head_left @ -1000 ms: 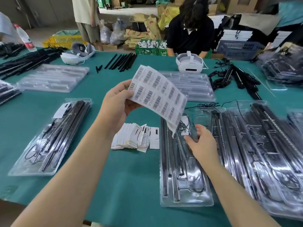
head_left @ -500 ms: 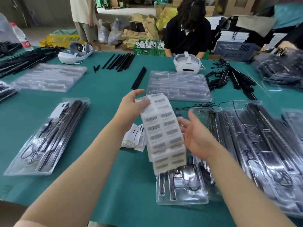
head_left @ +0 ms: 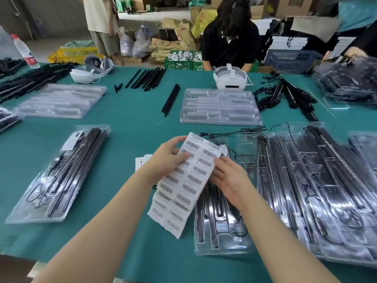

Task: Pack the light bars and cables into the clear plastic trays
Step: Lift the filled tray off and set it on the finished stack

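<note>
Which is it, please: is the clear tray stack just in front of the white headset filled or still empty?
Empty. The clear tray stack shows only bare moulded slots, with no bars or cables inside.

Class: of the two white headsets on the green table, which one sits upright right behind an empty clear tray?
The white headset at the far middle, directly behind the empty clear tray. The other headset, far left, lies tilted with its grey padding showing.

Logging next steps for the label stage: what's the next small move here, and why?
Probably peel one sticker off the barcode sheet. The left hand grips the sheet's upper edge, the right hand touches its right edge with its fingers nearly straight, and the sheet hangs over the packed tray below.
</note>
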Tool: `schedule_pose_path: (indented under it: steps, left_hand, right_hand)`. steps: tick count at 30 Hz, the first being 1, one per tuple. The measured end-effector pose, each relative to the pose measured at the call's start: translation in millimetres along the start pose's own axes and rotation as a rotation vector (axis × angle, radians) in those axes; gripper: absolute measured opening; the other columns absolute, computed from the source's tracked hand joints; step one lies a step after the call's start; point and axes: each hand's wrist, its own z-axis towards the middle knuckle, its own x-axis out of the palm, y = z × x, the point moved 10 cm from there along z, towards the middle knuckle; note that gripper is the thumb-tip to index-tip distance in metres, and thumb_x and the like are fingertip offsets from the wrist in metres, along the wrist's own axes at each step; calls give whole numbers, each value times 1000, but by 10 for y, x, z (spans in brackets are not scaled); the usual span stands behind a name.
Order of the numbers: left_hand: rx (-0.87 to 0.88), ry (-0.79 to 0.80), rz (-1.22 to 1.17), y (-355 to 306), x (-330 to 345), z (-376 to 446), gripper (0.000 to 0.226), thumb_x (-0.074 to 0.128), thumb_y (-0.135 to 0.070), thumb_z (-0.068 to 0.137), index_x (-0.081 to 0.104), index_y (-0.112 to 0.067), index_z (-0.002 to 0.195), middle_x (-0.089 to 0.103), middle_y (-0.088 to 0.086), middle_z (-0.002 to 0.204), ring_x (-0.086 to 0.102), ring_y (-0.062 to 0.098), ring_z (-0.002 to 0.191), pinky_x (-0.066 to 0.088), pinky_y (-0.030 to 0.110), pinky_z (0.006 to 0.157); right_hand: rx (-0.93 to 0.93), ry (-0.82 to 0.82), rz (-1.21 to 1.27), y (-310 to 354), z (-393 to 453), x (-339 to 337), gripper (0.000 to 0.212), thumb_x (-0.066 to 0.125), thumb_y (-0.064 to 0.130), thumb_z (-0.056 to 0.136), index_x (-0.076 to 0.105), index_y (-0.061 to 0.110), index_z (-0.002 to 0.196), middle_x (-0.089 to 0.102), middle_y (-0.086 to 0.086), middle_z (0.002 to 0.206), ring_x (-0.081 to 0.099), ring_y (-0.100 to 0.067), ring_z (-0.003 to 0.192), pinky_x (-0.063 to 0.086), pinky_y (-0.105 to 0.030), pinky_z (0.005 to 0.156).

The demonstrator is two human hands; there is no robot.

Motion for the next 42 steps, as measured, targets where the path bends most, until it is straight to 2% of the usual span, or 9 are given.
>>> schedule_pose_path:
  steps: [4, 7, 10, 13, 18, 23, 29, 35, 42]
  left_hand:
    - [62, -130, 235, 72, -18, -30, 47, 58, -20, 99, 46, -48, 134, 74, -10, 100, 75, 11, 73, 61, 31, 57]
    - [103, -247, 472, 136, 16, -46, 57, 60, -19, 97, 38, -41, 144, 59, -13, 125, 67, 4, 90, 58, 26, 75]
    - [214, -412, 724, 87, 54, -121, 69, 64, -20, 93, 31, -23, 153, 45, -2, 139, 49, 15, 120, 40, 28, 99]
    - [324, -568, 841, -50, 105, -251, 70, 71, -23, 89, 39, -14, 150, 46, 7, 137, 44, 25, 123, 36, 38, 104]
    - [404, -670, 747, -177, 152, -335, 41, 72, -25, 90, 63, -11, 128, 60, 3, 118, 50, 25, 113, 37, 33, 100]
    - [374, -647, 599, -114, 116, -333, 26, 68, -26, 94, 70, -12, 116, 65, -2, 113, 52, 16, 110, 34, 21, 96]
    - [378, -677, 540, -101, 36, -389, 28, 72, -31, 91, 72, -14, 112, 64, -5, 108, 52, 13, 107, 37, 24, 96]
    - [412, -689, 527, -138, -11, -457, 19, 73, -29, 91, 77, -16, 104, 66, -6, 101, 52, 11, 102, 34, 23, 92]
    - [572, -728, 683, -266, 18, -559, 10, 77, -15, 87, 79, -9, 95, 71, 3, 92, 63, 25, 87, 49, 38, 81]
  right_hand:
    - [-46, -37, -24, 2, 60, -65, 24, 64, 12, 96, 61, 7, 119, 75, -13, 107, 73, -26, 99, 60, -29, 75]
    - [-30, -98, -105, -65, 144, -86, 16, 61, 4, 96, 61, 4, 112, 76, -15, 104, 74, -26, 96, 61, -34, 79]
    - [-21, -93, -165, -111, 203, -48, 15, 59, 1, 95, 61, 5, 109, 77, -11, 99, 74, -25, 96, 60, -38, 84]
    - [-36, -36, -166, -109, 208, 24, 23, 56, -3, 94, 62, 9, 112, 77, -9, 100, 74, -25, 97, 59, -33, 77]
    - [17, 73, -39, -150, 202, 157, 26, 58, -3, 94, 71, 11, 112, 75, -11, 104, 72, -21, 88, 58, -30, 71]
    - [25, 101, -61, -144, 185, 250, 23, 63, 6, 94, 80, 20, 94, 76, -9, 98, 72, -19, 86, 59, -31, 72]
    - [7, 158, -101, -154, 160, 361, 23, 63, 7, 95, 77, 20, 108, 74, -14, 110, 71, -21, 91, 58, -36, 81]
    - [15, 189, -102, -179, 164, 409, 23, 63, 7, 94, 77, 16, 111, 74, -13, 106, 70, -20, 89, 57, -33, 78]
    - [33, 186, -103, -214, 180, 416, 24, 63, 7, 94, 75, 15, 113, 74, -11, 100, 69, -19, 86, 57, -31, 74]
